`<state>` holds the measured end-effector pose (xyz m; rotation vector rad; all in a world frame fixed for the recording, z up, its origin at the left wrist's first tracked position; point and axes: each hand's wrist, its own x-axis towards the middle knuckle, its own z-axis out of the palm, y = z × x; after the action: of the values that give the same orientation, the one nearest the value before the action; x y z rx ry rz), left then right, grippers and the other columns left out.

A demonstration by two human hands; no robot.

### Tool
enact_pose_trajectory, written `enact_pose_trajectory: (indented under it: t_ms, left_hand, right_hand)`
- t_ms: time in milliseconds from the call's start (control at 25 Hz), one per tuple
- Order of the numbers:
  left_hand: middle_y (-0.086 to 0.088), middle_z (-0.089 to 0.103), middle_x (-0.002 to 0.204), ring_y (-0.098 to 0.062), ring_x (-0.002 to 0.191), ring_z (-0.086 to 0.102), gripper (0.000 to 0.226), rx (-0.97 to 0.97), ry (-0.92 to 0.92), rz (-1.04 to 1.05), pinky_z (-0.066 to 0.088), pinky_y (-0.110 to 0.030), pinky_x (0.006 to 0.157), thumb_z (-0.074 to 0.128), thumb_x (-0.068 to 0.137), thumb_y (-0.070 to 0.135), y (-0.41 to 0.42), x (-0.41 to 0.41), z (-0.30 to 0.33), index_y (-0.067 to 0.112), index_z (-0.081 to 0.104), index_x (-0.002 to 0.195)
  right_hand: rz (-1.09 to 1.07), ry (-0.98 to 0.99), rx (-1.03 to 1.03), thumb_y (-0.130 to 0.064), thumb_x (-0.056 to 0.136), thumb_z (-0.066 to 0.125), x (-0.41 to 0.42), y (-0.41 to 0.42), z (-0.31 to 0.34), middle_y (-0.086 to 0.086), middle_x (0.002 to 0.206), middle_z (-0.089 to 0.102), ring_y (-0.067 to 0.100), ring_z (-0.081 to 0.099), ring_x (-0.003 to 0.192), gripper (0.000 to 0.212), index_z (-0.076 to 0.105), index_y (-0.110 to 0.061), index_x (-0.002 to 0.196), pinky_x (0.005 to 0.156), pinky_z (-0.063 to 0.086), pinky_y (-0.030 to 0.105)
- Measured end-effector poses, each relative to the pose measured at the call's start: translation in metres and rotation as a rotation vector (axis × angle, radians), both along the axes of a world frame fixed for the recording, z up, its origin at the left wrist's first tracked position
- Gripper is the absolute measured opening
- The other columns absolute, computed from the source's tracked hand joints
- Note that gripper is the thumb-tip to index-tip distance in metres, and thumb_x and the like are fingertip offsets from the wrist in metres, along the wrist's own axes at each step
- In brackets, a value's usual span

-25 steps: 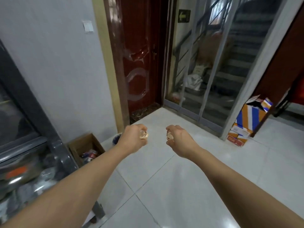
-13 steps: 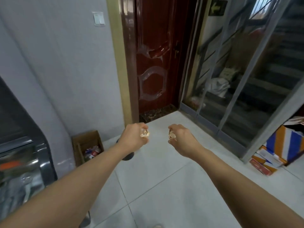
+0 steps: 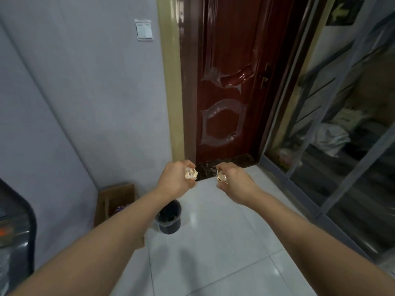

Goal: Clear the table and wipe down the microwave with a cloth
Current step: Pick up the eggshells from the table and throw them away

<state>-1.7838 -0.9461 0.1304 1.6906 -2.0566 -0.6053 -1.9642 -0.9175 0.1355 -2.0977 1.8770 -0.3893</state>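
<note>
My left hand [image 3: 175, 180] is curled round a clump of pale broken shell pieces [image 3: 190, 173]. My right hand [image 3: 234, 180] grips another pale shell piece [image 3: 221, 176]. Both arms reach forward over the white tiled floor, the two hands held a little apart at the same height. A small black waste bin [image 3: 168, 218] stands on the floor below my left forearm, partly hidden by it. No table, microwave or cloth is in view.
An open cardboard box [image 3: 116, 201] with rubbish sits against the grey wall left of the bin. A dark red door [image 3: 226, 82] is straight ahead, a glass partition [image 3: 342, 124] at right. A dark cabinet edge [image 3: 19, 231] is at far left.
The view has swung left and moved closer to the door; the black bin has come into view under my left arm. Both hands keep their hold on the shell pieces.
</note>
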Motion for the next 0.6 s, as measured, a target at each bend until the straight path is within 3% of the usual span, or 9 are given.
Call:
enact_pose_trajectory:
  t_ms: [280, 600]
  left_hand:
    - [-0.006, 0.068, 0.109, -0.022, 0.101, 0.062, 0.04, 0.012, -0.032, 0.217, 0.05, -0.028, 0.085, 0.075, 0.076, 0.016, -0.077, -0.029, -0.007, 0.017, 0.064, 0.114]
    - [-0.005, 0.07, 0.107, -0.022, 0.1, 0.064, 0.041, 0.058, -0.046, 0.551, 0.049, -0.026, 0.083, 0.074, 0.073, 0.019, -0.129, -0.075, -0.026, 0.018, 0.064, 0.113]
  right_hand:
    - [0.245, -0.033, 0.019, -0.017, 0.086, 0.063, -0.036, -0.122, -0.011, 0.011, 0.123, 0.052, 0.03, 0.053, 0.11, 0.042, 0.049, -0.01, 0.125, 0.091, 0.046, 0.041]
    - [0.601, -0.028, 0.026, -0.013, 0.082, 0.064, -0.076, -0.243, -0.025, 0.013, 0.118, 0.055, 0.032, 0.054, 0.106, 0.041, 0.051, -0.009, 0.121, 0.089, 0.045, 0.038]
